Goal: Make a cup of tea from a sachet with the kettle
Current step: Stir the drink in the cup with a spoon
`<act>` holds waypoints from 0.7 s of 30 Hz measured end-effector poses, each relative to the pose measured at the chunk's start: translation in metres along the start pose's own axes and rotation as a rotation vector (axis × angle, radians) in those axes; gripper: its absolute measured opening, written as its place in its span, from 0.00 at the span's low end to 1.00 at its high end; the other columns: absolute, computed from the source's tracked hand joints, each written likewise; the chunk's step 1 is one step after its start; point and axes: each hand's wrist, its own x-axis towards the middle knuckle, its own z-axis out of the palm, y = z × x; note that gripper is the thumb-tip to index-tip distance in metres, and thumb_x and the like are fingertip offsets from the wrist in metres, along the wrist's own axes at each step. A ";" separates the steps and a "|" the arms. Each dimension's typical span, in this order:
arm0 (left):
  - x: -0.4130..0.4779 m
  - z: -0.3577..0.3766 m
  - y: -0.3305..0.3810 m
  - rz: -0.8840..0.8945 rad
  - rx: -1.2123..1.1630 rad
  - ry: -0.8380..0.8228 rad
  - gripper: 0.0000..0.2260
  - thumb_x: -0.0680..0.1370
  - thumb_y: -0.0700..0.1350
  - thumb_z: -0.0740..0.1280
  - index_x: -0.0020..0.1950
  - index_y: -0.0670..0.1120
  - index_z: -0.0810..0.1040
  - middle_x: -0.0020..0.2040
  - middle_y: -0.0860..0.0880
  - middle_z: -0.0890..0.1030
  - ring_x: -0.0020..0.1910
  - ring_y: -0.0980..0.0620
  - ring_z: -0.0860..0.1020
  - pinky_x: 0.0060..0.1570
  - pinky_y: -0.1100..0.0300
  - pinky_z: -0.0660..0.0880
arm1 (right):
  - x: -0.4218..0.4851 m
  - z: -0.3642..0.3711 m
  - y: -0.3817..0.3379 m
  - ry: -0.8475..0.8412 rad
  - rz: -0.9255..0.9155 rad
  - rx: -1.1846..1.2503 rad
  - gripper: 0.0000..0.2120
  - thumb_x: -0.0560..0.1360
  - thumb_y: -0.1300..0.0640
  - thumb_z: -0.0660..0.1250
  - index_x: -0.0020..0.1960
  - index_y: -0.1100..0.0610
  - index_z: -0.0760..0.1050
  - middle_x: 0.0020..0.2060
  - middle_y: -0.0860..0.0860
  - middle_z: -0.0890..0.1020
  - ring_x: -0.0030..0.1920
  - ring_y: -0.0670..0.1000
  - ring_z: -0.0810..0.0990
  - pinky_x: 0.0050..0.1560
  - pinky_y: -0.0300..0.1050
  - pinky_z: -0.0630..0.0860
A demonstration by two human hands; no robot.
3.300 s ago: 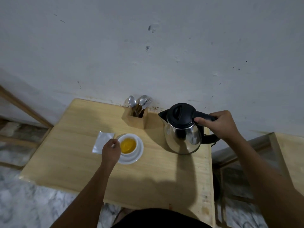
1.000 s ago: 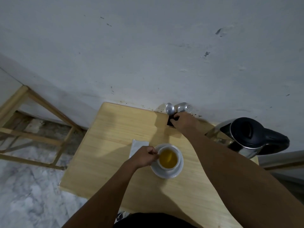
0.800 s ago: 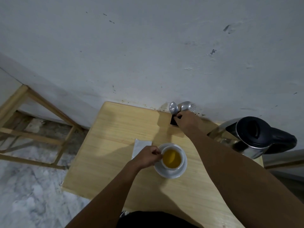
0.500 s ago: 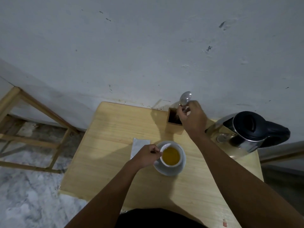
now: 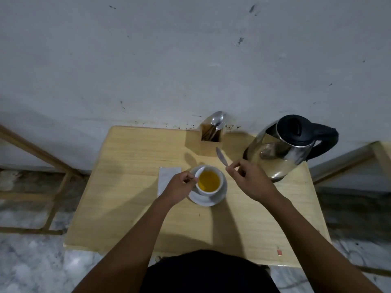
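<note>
A white cup [image 5: 219, 188] full of amber tea stands on a white saucer [image 5: 206, 199] in the middle of the wooden table [image 5: 131, 199]. My left hand [image 5: 179, 186] grips the cup's handle on its left side. My right hand [image 5: 247, 178] hovers just right of the cup, pinching a metal spoon [image 5: 221, 156] by its handle, bowl end pointing up and away. The steel kettle [image 5: 281, 149] with a black lid stands at the back right, untouched. A white sachet [image 5: 167, 180] lies flat left of the cup, partly under my left hand.
A wooden cutlery holder [image 5: 210, 142] with more spoons stands at the table's back edge against the grey wall. A wooden frame [image 5: 42, 166] stands on the marble floor to the left. Another wooden piece [image 5: 378, 153] stands at the right.
My right hand let go of the kettle, reached to the cutlery holder, lifted a spoon out and brought it down beside the cup. My left hand stayed on the cup.
</note>
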 end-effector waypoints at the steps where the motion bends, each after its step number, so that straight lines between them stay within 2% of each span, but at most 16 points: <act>1: -0.001 0.001 0.000 0.006 -0.003 0.013 0.07 0.77 0.47 0.67 0.39 0.50 0.76 0.35 0.50 0.75 0.32 0.53 0.73 0.37 0.55 0.72 | -0.005 0.003 0.003 -0.018 0.032 -0.020 0.10 0.80 0.49 0.63 0.48 0.54 0.78 0.29 0.51 0.78 0.31 0.49 0.75 0.32 0.43 0.69; 4: -0.005 0.004 0.000 0.015 0.005 0.039 0.09 0.79 0.46 0.64 0.38 0.53 0.75 0.34 0.50 0.76 0.33 0.52 0.73 0.39 0.54 0.71 | -0.013 0.008 0.009 -0.070 0.089 -0.085 0.13 0.81 0.56 0.57 0.50 0.58 0.80 0.33 0.46 0.76 0.34 0.46 0.74 0.34 0.42 0.68; 6: -0.009 0.006 -0.002 0.010 0.000 0.043 0.09 0.80 0.44 0.61 0.41 0.52 0.76 0.37 0.48 0.77 0.33 0.51 0.73 0.39 0.54 0.71 | -0.015 0.008 0.008 -0.106 0.112 -0.142 0.13 0.81 0.54 0.56 0.52 0.56 0.79 0.35 0.47 0.77 0.36 0.48 0.74 0.39 0.47 0.70; 9: -0.013 0.006 -0.003 0.023 0.049 0.040 0.08 0.80 0.41 0.59 0.53 0.49 0.76 0.43 0.50 0.78 0.36 0.53 0.74 0.37 0.61 0.70 | -0.014 0.007 0.005 -0.147 0.132 -0.196 0.12 0.81 0.48 0.57 0.54 0.52 0.76 0.32 0.48 0.77 0.34 0.50 0.75 0.37 0.48 0.71; 11: -0.014 0.007 -0.005 0.046 0.077 0.054 0.10 0.81 0.41 0.58 0.59 0.45 0.76 0.46 0.49 0.78 0.39 0.51 0.74 0.36 0.62 0.70 | -0.014 0.007 0.001 -0.167 0.099 -0.360 0.13 0.82 0.47 0.55 0.58 0.49 0.76 0.39 0.49 0.80 0.40 0.52 0.78 0.39 0.47 0.72; 13: -0.015 0.009 -0.005 0.068 0.081 0.065 0.11 0.81 0.40 0.59 0.60 0.43 0.76 0.48 0.48 0.77 0.41 0.50 0.74 0.38 0.60 0.70 | -0.013 0.009 -0.002 -0.191 0.052 -0.546 0.15 0.82 0.48 0.53 0.62 0.49 0.75 0.52 0.50 0.82 0.50 0.55 0.80 0.44 0.47 0.73; 15: -0.015 0.010 -0.006 0.071 0.089 0.073 0.11 0.81 0.40 0.59 0.60 0.43 0.76 0.49 0.47 0.78 0.41 0.50 0.74 0.41 0.59 0.71 | -0.011 0.012 -0.005 -0.252 0.025 -0.669 0.16 0.82 0.52 0.53 0.65 0.52 0.73 0.58 0.51 0.81 0.54 0.56 0.79 0.46 0.48 0.73; 18: -0.013 0.011 -0.007 0.080 0.104 0.085 0.10 0.81 0.40 0.59 0.59 0.44 0.77 0.49 0.48 0.78 0.42 0.51 0.75 0.39 0.62 0.71 | -0.010 0.013 -0.012 -0.307 -0.045 -0.845 0.15 0.81 0.56 0.55 0.66 0.55 0.68 0.54 0.53 0.81 0.49 0.55 0.80 0.40 0.47 0.69; 21: -0.013 0.010 -0.007 0.078 0.103 0.079 0.10 0.80 0.41 0.60 0.59 0.45 0.77 0.49 0.48 0.78 0.46 0.50 0.76 0.43 0.58 0.73 | -0.004 0.011 -0.022 -0.257 -0.142 -0.991 0.11 0.80 0.57 0.58 0.61 0.55 0.71 0.50 0.52 0.82 0.44 0.54 0.80 0.38 0.46 0.68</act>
